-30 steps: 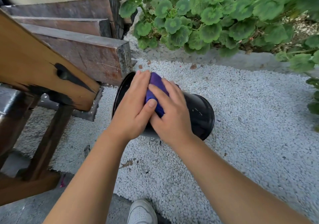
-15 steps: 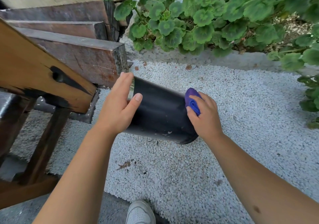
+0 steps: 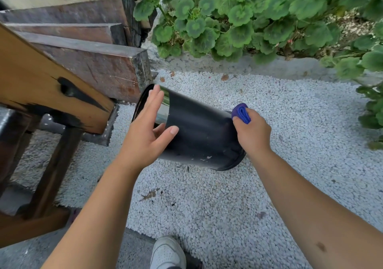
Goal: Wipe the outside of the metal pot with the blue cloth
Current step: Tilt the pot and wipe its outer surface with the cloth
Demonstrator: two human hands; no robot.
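The metal pot [image 3: 199, 132], black outside with a shiny band near its rim, lies on its side on white gravel, its mouth towards the left. My left hand [image 3: 145, 132] is at the mouth end, fingers straight and spread over the rim, thumb tip touching the pot's wall. It does not clasp the pot. My right hand [image 3: 251, 133] is closed around the bunched blue cloth [image 3: 241, 112] and presses against the upper edge of the pot's base at the right end.
A wooden bench [image 3: 41, 86] with dark legs stands at the left, and stacked timber beams [image 3: 91, 61] lie just behind the pot's mouth. Green leafy plants [image 3: 248, 20] line a concrete kerb at the back. My white shoe [image 3: 167, 252] shows at the bottom.
My right hand slid the cloth from the pot's middle, beside my left hand, along its side to the base end. My left hand loosened from a grip at the rim to spread fingers.
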